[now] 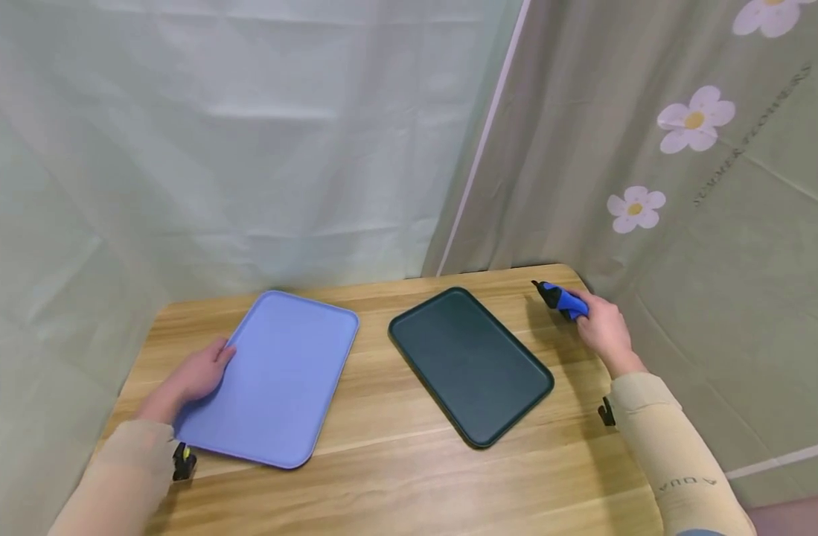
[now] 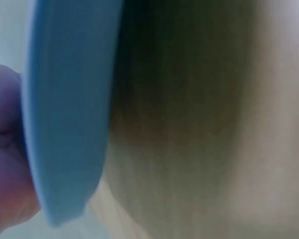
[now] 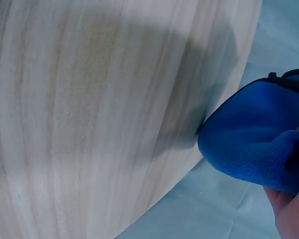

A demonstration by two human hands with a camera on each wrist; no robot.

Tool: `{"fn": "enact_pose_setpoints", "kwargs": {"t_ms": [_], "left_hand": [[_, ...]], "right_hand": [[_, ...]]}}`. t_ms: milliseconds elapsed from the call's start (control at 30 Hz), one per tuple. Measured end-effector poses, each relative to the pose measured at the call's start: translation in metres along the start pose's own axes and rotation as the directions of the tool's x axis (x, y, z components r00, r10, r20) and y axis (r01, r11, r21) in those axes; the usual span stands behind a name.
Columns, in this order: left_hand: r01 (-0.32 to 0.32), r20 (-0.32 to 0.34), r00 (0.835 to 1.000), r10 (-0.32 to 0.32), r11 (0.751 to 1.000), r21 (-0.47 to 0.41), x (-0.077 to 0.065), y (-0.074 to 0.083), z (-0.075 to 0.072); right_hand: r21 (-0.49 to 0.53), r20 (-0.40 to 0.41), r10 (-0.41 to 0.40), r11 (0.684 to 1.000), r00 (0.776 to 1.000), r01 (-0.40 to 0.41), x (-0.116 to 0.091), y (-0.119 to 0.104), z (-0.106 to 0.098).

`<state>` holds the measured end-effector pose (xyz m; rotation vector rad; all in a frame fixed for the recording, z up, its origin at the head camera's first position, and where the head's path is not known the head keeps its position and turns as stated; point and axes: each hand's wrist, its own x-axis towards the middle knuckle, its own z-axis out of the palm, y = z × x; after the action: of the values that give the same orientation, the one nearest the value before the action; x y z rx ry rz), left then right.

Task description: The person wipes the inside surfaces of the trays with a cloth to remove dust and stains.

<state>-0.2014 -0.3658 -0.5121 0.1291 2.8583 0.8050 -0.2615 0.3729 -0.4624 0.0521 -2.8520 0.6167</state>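
My left hand (image 1: 201,372) grips the left edge of a periwinkle-blue tray (image 1: 281,372), thumb on the upper side. In the left wrist view the tray's rim (image 2: 70,109) runs upright past my fingers (image 2: 5,109), with a dark shadow on the wood beyond it. My right hand (image 1: 606,327) holds a soft blue thing with black parts (image 1: 563,300) over the table's far right corner. Up close, this thing (image 3: 254,134) has fuzzy blue cloth and a black trim; I cannot tell its kind.
A dark green tray (image 1: 469,365) lies at an angle on the wooden table (image 1: 395,491), between my hands. Pale curtains (image 1: 281,149) hang close behind the table and along both sides, the right one (image 1: 750,283) printed with white flowers.
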Motion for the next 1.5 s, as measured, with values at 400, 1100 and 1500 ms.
{"fn": "enact_pose_setpoints", "kwargs": {"t_ms": [400,1100,1500], "left_hand": [[0.102,0.0,0.994,-0.108,0.946,-0.307,-0.03,0.005,0.011],[0.0,-0.236,0.949,-0.206,0.753,-0.659,-0.037,0.061,0.044],[-0.088,-0.319,0.924,-0.212,0.692,-0.716,-0.018,0.119,0.057]], "right_hand": [[0.341,-0.059,0.285,0.907,0.957,-0.249,0.006,-0.006,0.004],[0.929,0.317,0.473,0.019,0.822,-0.37,0.021,-0.041,-0.001],[0.89,0.455,0.284,-0.101,0.844,-0.445,0.024,-0.08,0.001]]}}
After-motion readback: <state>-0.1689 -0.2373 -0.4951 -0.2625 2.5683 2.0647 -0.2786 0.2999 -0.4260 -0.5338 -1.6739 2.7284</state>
